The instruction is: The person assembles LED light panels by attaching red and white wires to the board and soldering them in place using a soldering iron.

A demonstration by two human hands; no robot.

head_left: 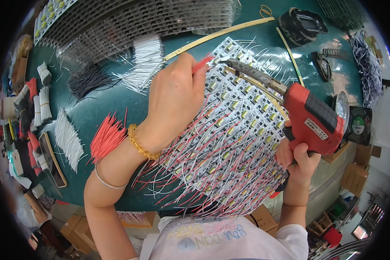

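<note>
a big green counter [86, 112] fills most of the view, and a person in a white shirt [229, 242] is at its near side. at the far side, toward the left, is a big stack [160, 19] of dark strips. in the middle lies a wide sheet [251, 97] of small white boards with yellow bits on them, set at a slant. a tangle [195, 186] of thin wires covers the near part of the sheet.

next comes a gun [299, 104], red and black, with a long dark nose [258, 74]. the right hand [299, 160] has its fingers wrapped round the grip and holds the gun up over the right part of the sheet, with the nose pointing left. the left hand [177, 82] is by the far left part of the sheet. its thumb and finger are pinched narrow on some red wires [202, 63]. the wire ends are just beside the tip of the nose; whether they touch, one cannot tell.

a white heap [147, 54] of cut wires lies in front of the stack. a white pile [69, 138] lies nearer and farther left. a red pile [108, 136] is just beside the left arm, and a black pile [89, 81] is left of the white heap. yellow beads [136, 143] go round the left wrist. a little spring [334, 53] lies at the far right.
</note>
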